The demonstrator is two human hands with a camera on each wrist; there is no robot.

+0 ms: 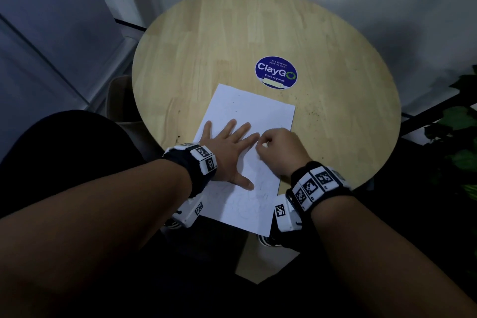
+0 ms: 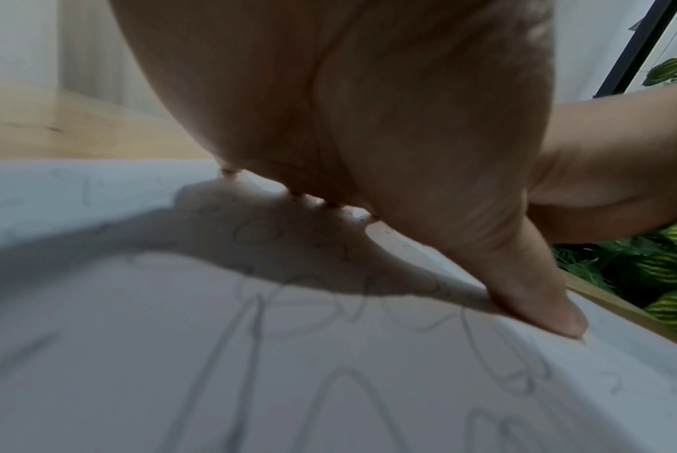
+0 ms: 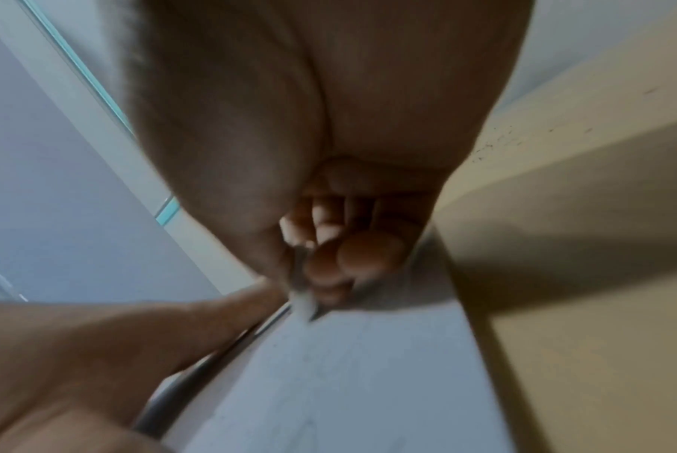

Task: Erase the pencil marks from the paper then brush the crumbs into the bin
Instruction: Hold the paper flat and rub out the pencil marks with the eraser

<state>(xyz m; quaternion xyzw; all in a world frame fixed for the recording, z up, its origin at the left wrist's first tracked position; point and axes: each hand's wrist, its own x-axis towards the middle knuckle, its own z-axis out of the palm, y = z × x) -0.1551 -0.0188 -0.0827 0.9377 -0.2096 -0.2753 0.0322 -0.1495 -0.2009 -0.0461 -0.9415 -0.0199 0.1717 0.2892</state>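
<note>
A white sheet of paper (image 1: 247,116) with faint pencil scribbles (image 2: 495,361) lies on the round wooden table (image 1: 232,41), its near end hanging over the table's edge. My left hand (image 1: 229,147) lies flat on the sheet with fingers spread, pressing it down. My right hand (image 1: 278,150) is curled just right of the left fingertips and pinches a small white eraser (image 1: 265,144), whose tip (image 3: 303,303) touches the paper. Dark crumbs (image 1: 307,108) speckle the wood right of the sheet. No bin is identifiable.
A round blue ClayGo sticker (image 1: 276,72) sits on the table beyond the paper. Green leafy plants (image 1: 459,137) and a dark rail stand at the right. A tan seat (image 1: 118,100) shows left of the table. Walls enclose the far side.
</note>
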